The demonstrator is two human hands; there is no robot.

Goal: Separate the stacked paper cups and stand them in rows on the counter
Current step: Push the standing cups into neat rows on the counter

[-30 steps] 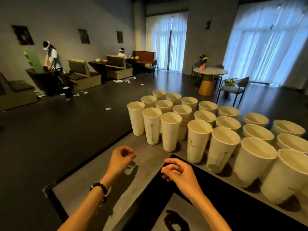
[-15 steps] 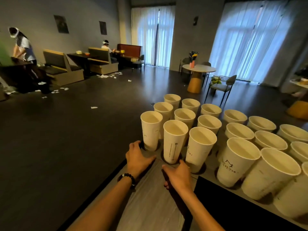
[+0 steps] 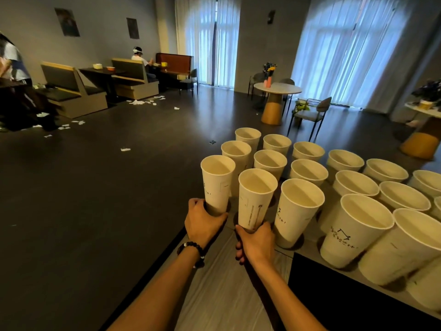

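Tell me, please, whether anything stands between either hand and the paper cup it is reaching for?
Nothing visible does. The left hand already grips the base of the leftmost cup, and the right hand grips the base of the next cup.

Roughly eighteen tall white paper cups (image 3: pixel 298 211) are standing on the one grey surface (image 3: pixel 214 295), those at the right edge being cropped. Two hands, the left hand (image 3: pixel 202 223) and the right hand (image 3: pixel 256 242), are each gripping one; one dark beaded bracelet (image 3: pixel 192 249) is circling the left wrist.

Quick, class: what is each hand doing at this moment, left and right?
Left hand: grips the base of the leftmost front cup.
Right hand: grips the base of the next front cup.
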